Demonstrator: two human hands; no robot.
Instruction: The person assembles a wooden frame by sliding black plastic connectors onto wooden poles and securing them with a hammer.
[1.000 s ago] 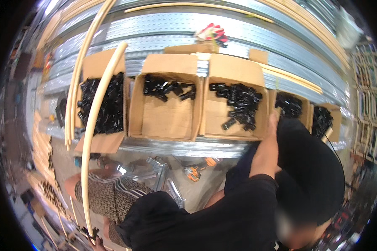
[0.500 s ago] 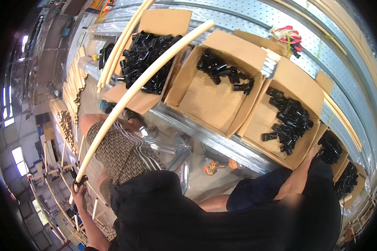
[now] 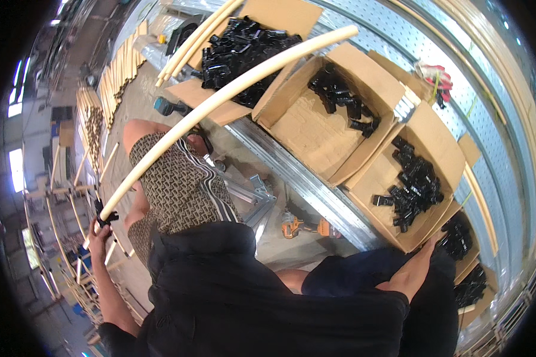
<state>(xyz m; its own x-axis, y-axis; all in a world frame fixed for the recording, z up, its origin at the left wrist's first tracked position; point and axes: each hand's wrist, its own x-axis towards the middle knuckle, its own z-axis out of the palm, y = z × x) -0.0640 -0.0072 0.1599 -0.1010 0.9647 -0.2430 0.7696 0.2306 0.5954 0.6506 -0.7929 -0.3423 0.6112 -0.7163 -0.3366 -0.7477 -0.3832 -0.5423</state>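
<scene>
At the lower left my left hand (image 3: 99,231) is closed around a black pipe connector (image 3: 106,219) on the near end of a long cream pipe (image 3: 232,88). From there the pipe slants up and right across the cardboard boxes. My right hand (image 3: 420,262) is by the near right corner of a cardboard box (image 3: 372,223) that holds loose black connectors (image 3: 414,184). Its fingers reach toward the adjoining box of black connectors (image 3: 457,237); the fingertips are hidden.
A person in patterned shorts (image 3: 181,187) stands at the left. On the floor lies an orange and black power drill (image 3: 307,227). More connectors fill other boxes on the metal shelving (image 3: 304,178). Red and white gloves (image 3: 435,77) lie behind the boxes. Pipe stacks (image 3: 120,74) are at the far left.
The view has shifted, so boxes sit farther right. My left hand still grips the connector on the pipe. My right hand now shows nearer the box corner, drawn back slightly from the adjoining box.
</scene>
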